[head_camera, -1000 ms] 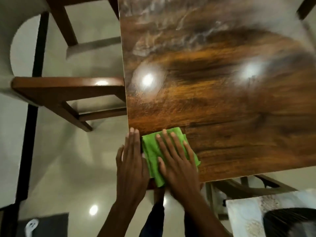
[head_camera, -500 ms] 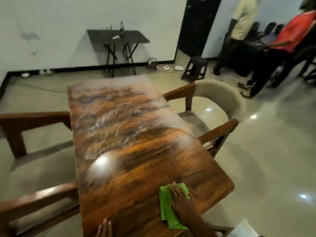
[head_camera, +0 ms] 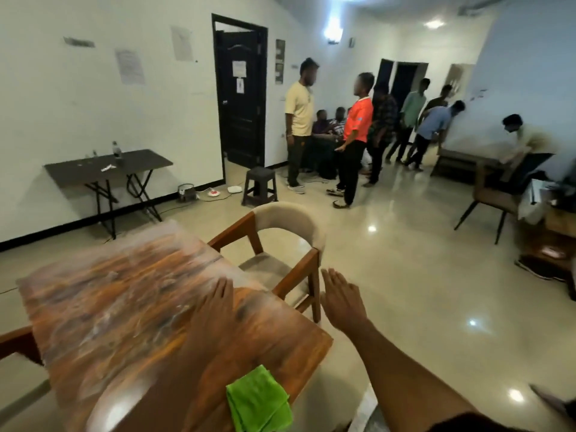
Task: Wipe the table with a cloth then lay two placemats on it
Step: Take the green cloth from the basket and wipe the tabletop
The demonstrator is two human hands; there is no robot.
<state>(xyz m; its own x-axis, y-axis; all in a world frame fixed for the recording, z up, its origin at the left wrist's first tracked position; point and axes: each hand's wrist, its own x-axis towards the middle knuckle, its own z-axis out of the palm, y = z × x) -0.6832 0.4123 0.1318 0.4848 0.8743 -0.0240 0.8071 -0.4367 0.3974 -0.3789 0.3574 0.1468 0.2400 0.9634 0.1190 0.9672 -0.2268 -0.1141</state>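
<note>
The cloth (head_camera: 260,400) lay by itself near the table's (head_camera: 103,310) near right corner; half a second before, the right hand (head_camera: 341,302) had been pressing it down. Both hands had let go. The left hand (head_camera: 215,310) hovered flat over the wood, fingers spread, holding nothing, and the right hung open past the table edge beside the chair (head_camera: 290,241). Wiping looked finished to me. No placemats were in sight, so fetching them came next.

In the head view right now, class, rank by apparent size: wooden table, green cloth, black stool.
1. wooden table, plainly largest.
2. green cloth.
3. black stool, though its distance from the camera shrinks it.
</note>
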